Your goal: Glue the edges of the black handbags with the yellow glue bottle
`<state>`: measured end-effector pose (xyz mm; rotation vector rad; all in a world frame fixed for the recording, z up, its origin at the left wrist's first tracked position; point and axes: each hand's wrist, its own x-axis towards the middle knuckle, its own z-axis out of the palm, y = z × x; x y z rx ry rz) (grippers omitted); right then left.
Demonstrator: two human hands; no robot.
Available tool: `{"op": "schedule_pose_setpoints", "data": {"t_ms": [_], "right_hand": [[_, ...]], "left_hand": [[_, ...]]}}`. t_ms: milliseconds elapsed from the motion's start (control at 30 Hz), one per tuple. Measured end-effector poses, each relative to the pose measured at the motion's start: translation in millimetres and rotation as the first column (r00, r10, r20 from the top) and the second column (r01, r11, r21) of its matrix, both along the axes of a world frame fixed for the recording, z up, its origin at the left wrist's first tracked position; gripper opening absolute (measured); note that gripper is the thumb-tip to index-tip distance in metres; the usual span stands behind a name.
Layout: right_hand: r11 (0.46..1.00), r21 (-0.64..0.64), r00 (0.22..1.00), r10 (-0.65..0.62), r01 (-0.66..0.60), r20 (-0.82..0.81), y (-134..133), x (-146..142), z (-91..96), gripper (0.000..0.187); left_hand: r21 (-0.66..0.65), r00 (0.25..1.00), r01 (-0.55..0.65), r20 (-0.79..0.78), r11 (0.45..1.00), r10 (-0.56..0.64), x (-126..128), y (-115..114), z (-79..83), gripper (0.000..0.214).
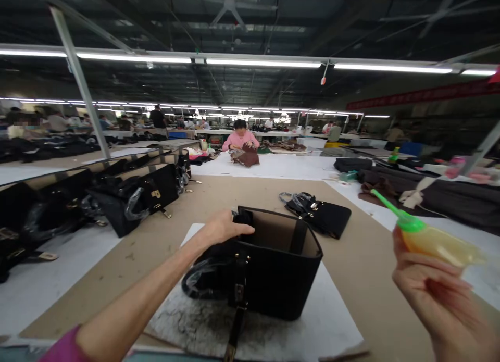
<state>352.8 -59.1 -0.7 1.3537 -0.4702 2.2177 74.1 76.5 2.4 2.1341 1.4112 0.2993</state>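
A black handbag (273,284) stands upright with its top open, showing a tan lining. My left hand (224,227) grips its upper left edge, thumb over the rim and the other fingers hidden behind it. A plastic-wrapped handle (205,278) hangs on the bag's near left side, and a strap with a metal end (234,331) dangles toward me. Off to the right and raised above the table, my right hand (433,284) is closed around a squeeze bottle (441,242) of yellowish fluid. Its green nozzle points up and to the left.
The bag rests on a stained white board (187,325) on a brown-covered table (156,252). Another black bag (328,216) lies flat behind it. Several black bags (156,192) line the left side. Dark fabric (449,195) is piled at right. A person in pink (241,140) sits across.
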Motion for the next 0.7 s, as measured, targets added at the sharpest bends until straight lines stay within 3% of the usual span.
{"op": "schedule_pose_setpoints", "data": {"t_ms": [100,200,300,400,500,600,700], "right_hand": [[0.983,-0.156,0.99,0.081,-0.099,-0.115,10.8,-4.8,1.4,0.042],[0.908,-0.409,0.994,0.064,-0.093,-0.084,14.7,8.9,4.0,0.044],[0.773,-0.624,0.991,-0.049,0.115,0.122,23.8,17.4,10.6,0.053],[0.667,-0.656,0.931,-0.183,0.353,0.316,36.3,5.2,18.6,0.054],[0.541,-0.695,0.881,-0.287,0.474,0.377,43.3,-17.9,23.6,0.044],[0.459,-0.743,0.87,-0.325,0.488,0.371,44.8,-35.1,25.8,0.038],[0.306,-0.811,0.848,-0.366,0.5,0.385,44.3,-44.1,29.1,0.036]], "left_hand": [[-0.197,0.993,0.112,-0.005,0.974,-0.115,4.9,18.7,1.4,0.062],[-0.251,0.993,0.039,-0.1,0.967,-0.066,13.8,26.2,11.9,0.077],[-0.161,0.986,0.031,-0.154,0.987,-0.056,23.7,20.3,22.9,0.084],[-0.043,0.963,0.084,-0.252,0.996,-0.092,31.1,8.2,24.3,0.081],[-0.007,0.94,0.071,-0.334,0.997,-0.069,32.6,2.9,17.1,0.073],[-0.035,0.981,-0.03,-0.19,0.999,0.023,27.5,7.5,5.1,0.047],[-0.055,0.991,-0.135,0.014,0.989,0.136,19.6,13.6,-10.3,0.022]]}}
